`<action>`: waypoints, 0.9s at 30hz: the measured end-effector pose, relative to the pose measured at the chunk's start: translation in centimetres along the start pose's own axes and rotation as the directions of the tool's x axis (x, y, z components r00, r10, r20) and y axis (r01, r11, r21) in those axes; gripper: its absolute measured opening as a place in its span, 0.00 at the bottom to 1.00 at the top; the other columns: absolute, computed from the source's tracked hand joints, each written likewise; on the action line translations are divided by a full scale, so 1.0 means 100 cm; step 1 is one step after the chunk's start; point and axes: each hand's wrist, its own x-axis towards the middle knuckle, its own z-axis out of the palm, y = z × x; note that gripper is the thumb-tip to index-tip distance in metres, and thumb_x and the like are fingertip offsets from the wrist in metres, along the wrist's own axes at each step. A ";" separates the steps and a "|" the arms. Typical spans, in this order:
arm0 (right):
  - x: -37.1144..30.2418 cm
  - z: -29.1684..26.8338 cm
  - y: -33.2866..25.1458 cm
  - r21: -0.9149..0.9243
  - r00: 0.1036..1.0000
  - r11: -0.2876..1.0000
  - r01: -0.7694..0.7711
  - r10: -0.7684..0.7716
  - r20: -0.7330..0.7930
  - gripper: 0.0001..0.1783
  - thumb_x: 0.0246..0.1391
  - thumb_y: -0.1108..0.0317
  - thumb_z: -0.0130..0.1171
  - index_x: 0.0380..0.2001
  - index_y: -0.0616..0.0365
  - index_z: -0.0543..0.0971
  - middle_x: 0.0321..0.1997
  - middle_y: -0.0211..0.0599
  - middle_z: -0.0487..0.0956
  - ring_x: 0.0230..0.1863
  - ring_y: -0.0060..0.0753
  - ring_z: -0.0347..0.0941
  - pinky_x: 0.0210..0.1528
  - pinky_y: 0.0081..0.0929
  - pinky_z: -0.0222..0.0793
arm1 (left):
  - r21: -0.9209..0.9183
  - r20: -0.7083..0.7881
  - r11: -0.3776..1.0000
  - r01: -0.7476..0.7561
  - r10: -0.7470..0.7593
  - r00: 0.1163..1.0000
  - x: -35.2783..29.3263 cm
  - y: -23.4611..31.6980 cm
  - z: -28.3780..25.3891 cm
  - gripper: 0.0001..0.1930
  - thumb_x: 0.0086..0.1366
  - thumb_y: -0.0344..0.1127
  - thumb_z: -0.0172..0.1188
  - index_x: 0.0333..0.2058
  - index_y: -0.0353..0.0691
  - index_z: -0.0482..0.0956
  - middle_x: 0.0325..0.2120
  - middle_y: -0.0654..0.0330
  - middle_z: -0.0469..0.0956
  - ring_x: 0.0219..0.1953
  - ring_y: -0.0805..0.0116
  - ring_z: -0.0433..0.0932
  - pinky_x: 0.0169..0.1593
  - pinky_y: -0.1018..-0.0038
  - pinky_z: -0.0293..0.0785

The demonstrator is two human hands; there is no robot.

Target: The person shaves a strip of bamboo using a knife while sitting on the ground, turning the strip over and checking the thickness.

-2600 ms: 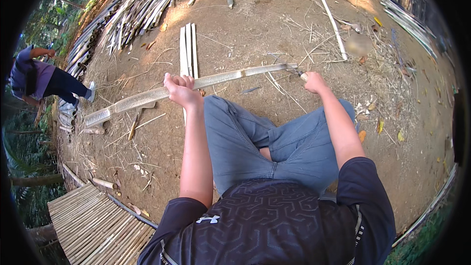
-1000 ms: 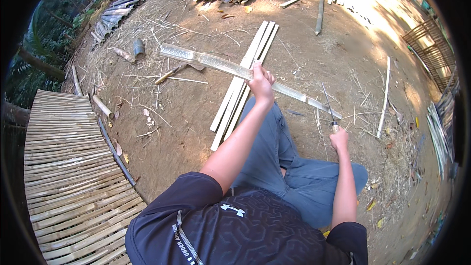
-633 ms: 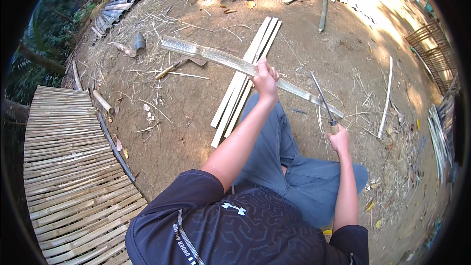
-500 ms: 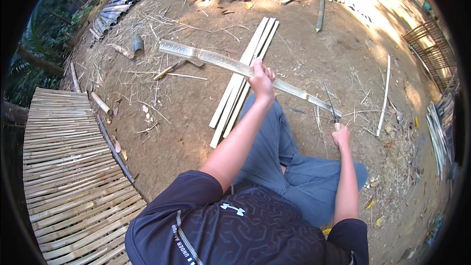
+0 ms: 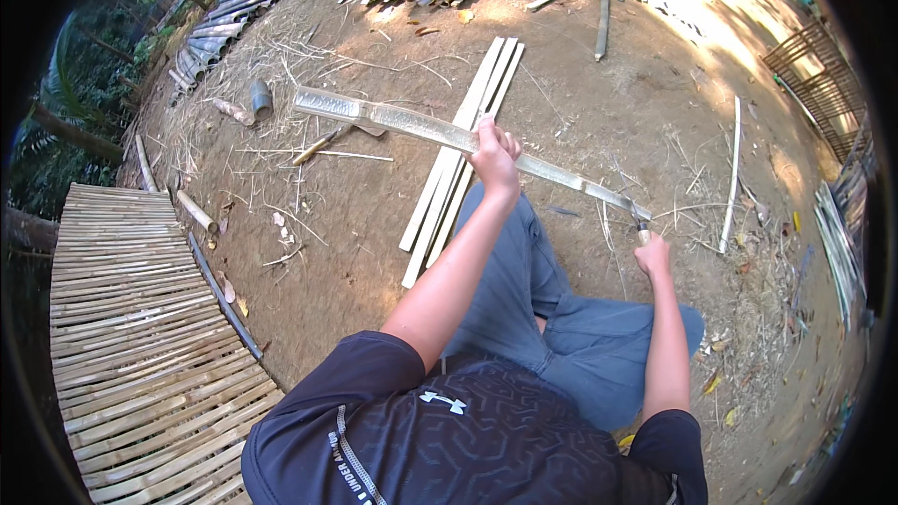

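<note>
The earthen ground is covered at the lower left by a slatted bamboo platform. A long split bamboo piece is held slantwise across three pale strips laid on the ground. A knife is held at its right end; blade contact cannot be told. The bamboo's middle is clasped by the left grip, the knife's handle by the right grip.

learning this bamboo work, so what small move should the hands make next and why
Perhaps press the knife lightly into the bamboo strip at its right end, since the right hand holds the knife there and the left hand grips the strip near its middle.
</note>
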 end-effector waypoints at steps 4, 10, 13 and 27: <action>-0.016 -0.034 -0.037 -0.012 0.995 0.998 0.056 -0.055 0.087 0.16 0.41 0.68 0.61 0.36 0.60 0.78 0.34 0.59 0.81 0.41 0.61 0.78 0.42 0.47 0.73 | -0.002 0.015 1.000 -0.023 0.023 1.000 0.002 0.001 -0.008 0.23 0.72 0.42 0.47 0.17 0.51 0.51 0.10 0.71 0.47 0.13 0.77 0.46 0.21 0.73 0.49; -0.049 -0.052 -0.058 0.155 0.984 0.979 0.133 -0.150 0.101 0.17 0.42 0.67 0.63 0.40 0.57 0.79 0.37 0.58 0.81 0.42 0.60 0.78 0.46 0.46 0.74 | -0.006 0.007 1.000 -0.025 0.025 1.000 0.003 0.003 -0.003 0.23 0.73 0.41 0.47 0.17 0.50 0.52 0.10 0.71 0.47 0.12 0.78 0.46 0.19 0.74 0.47; -0.024 -0.024 -0.016 0.038 0.996 0.997 -0.067 0.064 0.070 0.16 0.42 0.69 0.60 0.39 0.55 0.80 0.39 0.56 0.82 0.44 0.58 0.78 0.47 0.46 0.74 | 0.001 0.010 1.000 -0.025 0.025 1.000 0.004 -0.003 0.004 0.24 0.73 0.43 0.48 0.17 0.51 0.51 0.10 0.72 0.46 0.12 0.77 0.45 0.20 0.73 0.47; -0.038 -0.026 -0.006 0.193 0.998 0.981 0.020 -0.031 0.055 0.22 0.43 0.63 0.62 0.45 0.54 0.80 0.42 0.56 0.81 0.47 0.57 0.78 0.49 0.45 0.74 | 0.031 0.050 0.998 -0.046 0.045 0.998 0.003 0.005 0.032 0.22 0.73 0.42 0.48 0.19 0.50 0.53 0.11 0.73 0.47 0.12 0.80 0.45 0.19 0.75 0.45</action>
